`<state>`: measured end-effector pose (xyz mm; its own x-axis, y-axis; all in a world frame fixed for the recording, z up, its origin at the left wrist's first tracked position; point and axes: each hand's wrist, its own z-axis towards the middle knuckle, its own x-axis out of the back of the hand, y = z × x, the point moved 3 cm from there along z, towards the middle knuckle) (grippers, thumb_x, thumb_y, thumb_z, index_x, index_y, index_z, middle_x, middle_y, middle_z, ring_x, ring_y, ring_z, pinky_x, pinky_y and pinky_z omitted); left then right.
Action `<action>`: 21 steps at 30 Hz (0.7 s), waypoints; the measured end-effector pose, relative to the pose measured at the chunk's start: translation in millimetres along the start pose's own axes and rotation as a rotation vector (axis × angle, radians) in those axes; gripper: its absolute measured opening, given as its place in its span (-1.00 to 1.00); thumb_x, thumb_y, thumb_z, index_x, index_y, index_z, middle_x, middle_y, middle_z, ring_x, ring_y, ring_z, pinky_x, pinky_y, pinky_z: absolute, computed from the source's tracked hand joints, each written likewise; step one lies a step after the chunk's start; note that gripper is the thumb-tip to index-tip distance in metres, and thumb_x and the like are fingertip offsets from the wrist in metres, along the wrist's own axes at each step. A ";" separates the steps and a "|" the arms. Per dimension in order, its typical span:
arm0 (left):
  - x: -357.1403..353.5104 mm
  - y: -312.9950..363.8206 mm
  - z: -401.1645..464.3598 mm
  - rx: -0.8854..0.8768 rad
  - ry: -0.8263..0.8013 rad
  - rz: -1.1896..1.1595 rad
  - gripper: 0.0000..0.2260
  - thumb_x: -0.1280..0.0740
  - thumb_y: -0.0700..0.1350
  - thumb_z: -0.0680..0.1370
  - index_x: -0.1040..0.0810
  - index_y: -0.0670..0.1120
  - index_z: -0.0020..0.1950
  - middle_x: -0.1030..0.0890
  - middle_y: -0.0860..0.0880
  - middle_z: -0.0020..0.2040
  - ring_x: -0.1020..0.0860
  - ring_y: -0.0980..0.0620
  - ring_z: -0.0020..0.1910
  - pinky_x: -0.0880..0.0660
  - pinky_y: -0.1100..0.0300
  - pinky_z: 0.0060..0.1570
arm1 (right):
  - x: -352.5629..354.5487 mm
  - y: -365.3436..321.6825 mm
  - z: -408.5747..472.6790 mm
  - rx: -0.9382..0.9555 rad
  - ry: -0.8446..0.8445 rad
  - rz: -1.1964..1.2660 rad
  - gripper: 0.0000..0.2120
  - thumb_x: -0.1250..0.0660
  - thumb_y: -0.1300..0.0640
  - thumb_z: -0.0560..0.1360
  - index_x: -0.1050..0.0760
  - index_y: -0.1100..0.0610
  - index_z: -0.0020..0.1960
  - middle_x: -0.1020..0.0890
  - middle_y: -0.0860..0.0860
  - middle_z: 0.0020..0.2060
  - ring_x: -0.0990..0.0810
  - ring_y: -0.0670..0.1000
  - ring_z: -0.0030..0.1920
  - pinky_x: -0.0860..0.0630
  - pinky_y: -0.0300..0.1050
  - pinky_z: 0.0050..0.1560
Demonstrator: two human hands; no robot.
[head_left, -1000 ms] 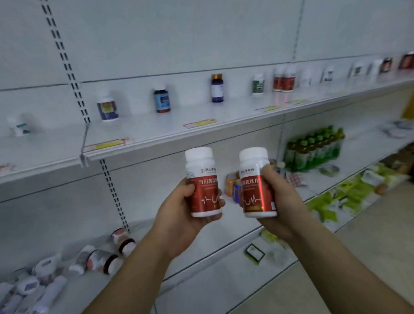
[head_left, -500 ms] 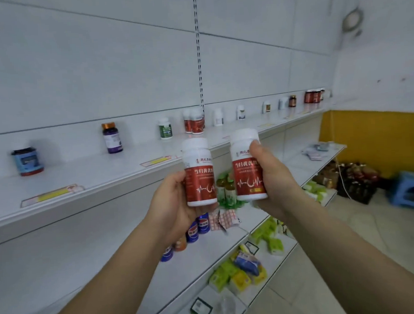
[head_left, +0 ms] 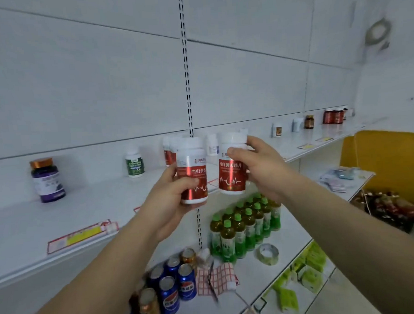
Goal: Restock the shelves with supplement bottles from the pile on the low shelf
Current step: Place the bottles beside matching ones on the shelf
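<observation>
Hands (head_left: 166, 202) (head_left: 261, 168) with two upright red-labelled bottles (head_left: 192, 174) (head_left: 231, 167).

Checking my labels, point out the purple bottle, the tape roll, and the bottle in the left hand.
purple bottle (head_left: 48, 183), head view, on its label.
tape roll (head_left: 267, 253), head view, on its rim.
left-hand bottle (head_left: 192, 166), head view, on its upper label.

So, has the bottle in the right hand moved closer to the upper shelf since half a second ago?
Yes. The bottle in the right hand has risen against the upper shelf: its cap now stands before the shelf's back wall, higher than before.
</observation>
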<state>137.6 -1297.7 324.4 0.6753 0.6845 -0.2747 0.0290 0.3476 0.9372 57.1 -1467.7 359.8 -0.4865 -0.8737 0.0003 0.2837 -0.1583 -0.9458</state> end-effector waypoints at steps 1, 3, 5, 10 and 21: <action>1.3 1.6 12.2 -0.026 0.026 0.037 -0.51 -0.31 -0.36 0.38 -0.42 0.00 0.26 -0.67 -0.03 -0.01 -0.65 -0.02 -0.08 -0.56 -0.03 -0.14 | 3.1 2.5 17.3 0.015 -0.013 -0.011 -0.73 -0.44 0.13 0.42 -0.47 -0.07 0.07 -0.65 0.01 0.00 -0.66 0.02 -0.01 -0.55 0.11 0.11; 5.4 5.9 34.8 -0.068 0.099 0.083 -0.55 -0.27 -0.40 0.43 -0.42 0.00 0.22 -0.66 -0.06 -0.02 -0.66 -0.01 -0.13 -0.55 0.01 -0.10 | 5.7 8.9 54.0 0.041 -0.042 -0.020 -0.76 -0.43 0.15 0.42 -0.49 -0.05 0.04 -0.64 0.03 0.01 -0.64 0.04 0.01 -0.54 0.09 0.12; 9.3 9.9 55.0 -0.091 0.186 0.193 -0.56 -0.31 -0.39 0.43 -0.43 0.00 0.21 -0.64 -0.09 0.02 -0.66 -0.01 -0.11 -0.57 0.11 -0.19 | 5.3 18.9 93.1 0.049 -0.080 -0.007 -0.74 -0.42 0.17 0.42 -0.49 -0.03 0.06 -0.63 0.05 0.00 -0.63 0.04 0.01 -0.55 0.05 0.08; 22.5 -0.5 101.7 -0.060 0.436 0.479 -0.48 -0.39 -0.43 0.36 -0.40 -0.02 0.22 -0.60 -0.11 0.04 -0.60 -0.07 0.02 -0.53 -0.04 0.10 | -2.8 60.2 187.5 0.040 -0.249 -0.022 -0.68 -0.43 0.13 0.40 -0.48 -0.02 0.12 -0.63 0.01 0.00 -0.63 0.00 -0.03 -0.55 -0.05 -0.10; 21.6 -35.1 166.7 0.047 0.750 0.672 -0.36 -0.47 -0.36 0.33 -0.36 0.00 0.33 -0.53 0.13 -0.08 -0.52 0.17 -0.10 -0.47 0.12 0.03 | -27.5 115.3 281.0 0.069 -0.482 -0.138 -0.63 -0.46 0.10 0.40 -0.36 -0.04 0.10 -0.53 -0.09 -0.04 -0.55 -0.01 0.02 -0.48 -0.08 0.01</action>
<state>274.0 -1402.0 321.3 -0.0757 0.9613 0.2647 -0.1470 -0.2734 0.9506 335.4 -1591.2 342.0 -0.0907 -0.9529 0.2894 0.3050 -0.3032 -0.9028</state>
